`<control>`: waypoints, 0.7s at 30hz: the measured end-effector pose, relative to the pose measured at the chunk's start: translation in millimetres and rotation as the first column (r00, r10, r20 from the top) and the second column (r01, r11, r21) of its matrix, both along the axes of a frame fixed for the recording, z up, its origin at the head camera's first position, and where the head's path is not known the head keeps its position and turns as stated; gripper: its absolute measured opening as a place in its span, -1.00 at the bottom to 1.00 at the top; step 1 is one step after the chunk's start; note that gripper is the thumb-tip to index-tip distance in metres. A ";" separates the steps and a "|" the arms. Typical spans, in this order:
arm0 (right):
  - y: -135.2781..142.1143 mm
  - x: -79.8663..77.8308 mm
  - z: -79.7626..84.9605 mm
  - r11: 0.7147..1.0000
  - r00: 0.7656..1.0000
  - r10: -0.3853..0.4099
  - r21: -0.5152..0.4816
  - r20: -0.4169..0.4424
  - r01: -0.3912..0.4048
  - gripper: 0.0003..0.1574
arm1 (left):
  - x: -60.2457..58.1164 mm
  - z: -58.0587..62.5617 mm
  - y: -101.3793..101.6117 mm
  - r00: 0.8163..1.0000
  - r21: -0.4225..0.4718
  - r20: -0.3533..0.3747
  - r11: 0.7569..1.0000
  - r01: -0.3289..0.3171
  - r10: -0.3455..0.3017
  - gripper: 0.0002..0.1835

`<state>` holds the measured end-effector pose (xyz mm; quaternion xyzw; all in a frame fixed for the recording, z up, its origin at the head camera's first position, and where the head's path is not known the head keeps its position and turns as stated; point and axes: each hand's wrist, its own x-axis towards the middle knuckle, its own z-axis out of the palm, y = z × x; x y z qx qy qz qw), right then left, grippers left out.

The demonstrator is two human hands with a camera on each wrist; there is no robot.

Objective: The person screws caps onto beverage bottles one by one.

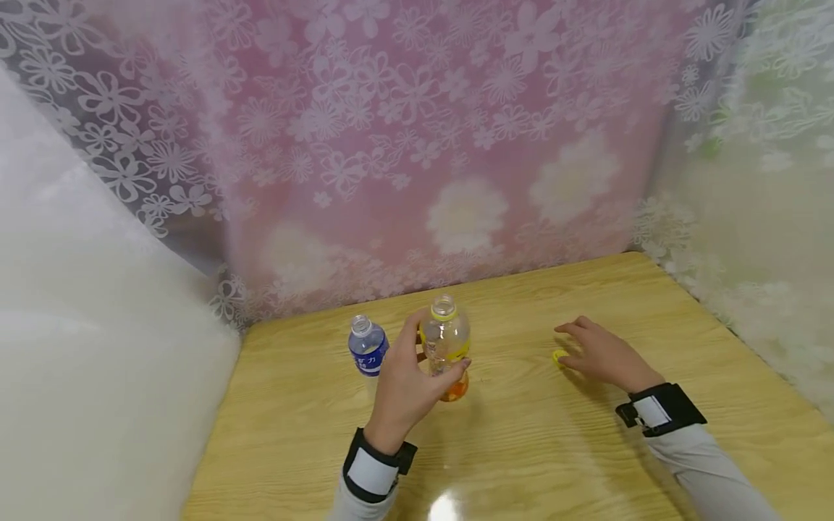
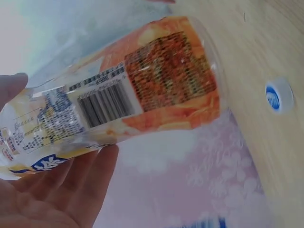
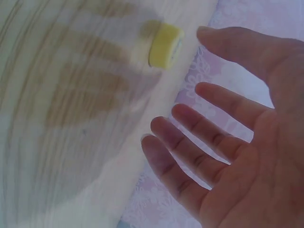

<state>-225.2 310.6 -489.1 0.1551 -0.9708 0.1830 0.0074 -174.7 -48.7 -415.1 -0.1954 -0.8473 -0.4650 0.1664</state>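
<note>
My left hand (image 1: 407, 383) grips a clear plastic bottle (image 1: 446, 336) with a yellow neck ring, its mouth uncapped. Thumb and fingers lie on opposite sides of its body. In the left wrist view this bottle (image 2: 142, 85) shows an orange label with a barcode. My right hand (image 1: 606, 354) is over the table at the right, close to a yellow bottle cap (image 1: 558, 359). Seen from the right wrist, that cap (image 3: 165, 46) sits on the wood just off the thumb tip, and the right fingers (image 3: 178, 166) are spread with nothing between them.
Just left of the held bottle stands a second uncapped bottle (image 1: 368, 347) with a blue label, partly behind my left hand. A white cap (image 2: 279, 96) with a blue mark lies on the wooden table (image 1: 521, 449). Flower-patterned curtains (image 1: 391, 145) hang around the table's back and sides.
</note>
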 end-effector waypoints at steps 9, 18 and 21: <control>-6.5 -10.3 -11.5 0.999 0.999 0.029 -0.023 0.037 -0.029 -0.40 | 20.6 7.7 -26.2 0.999 -0.006 0.043 1.000 -0.010 0.010 -0.05; -9.8 -15.5 -17.0 0.996 0.997 0.078 -0.044 0.008 -0.077 -0.74 | 21.9 9.0 -29.4 0.999 -0.025 0.030 0.999 -0.031 0.032 -0.05; -13.0 -13.3 -10.8 0.995 0.996 0.090 -0.044 -0.003 -0.090 -0.76 | 21.6 8.8 -28.8 0.999 -0.026 0.034 0.999 -0.025 0.026 -0.04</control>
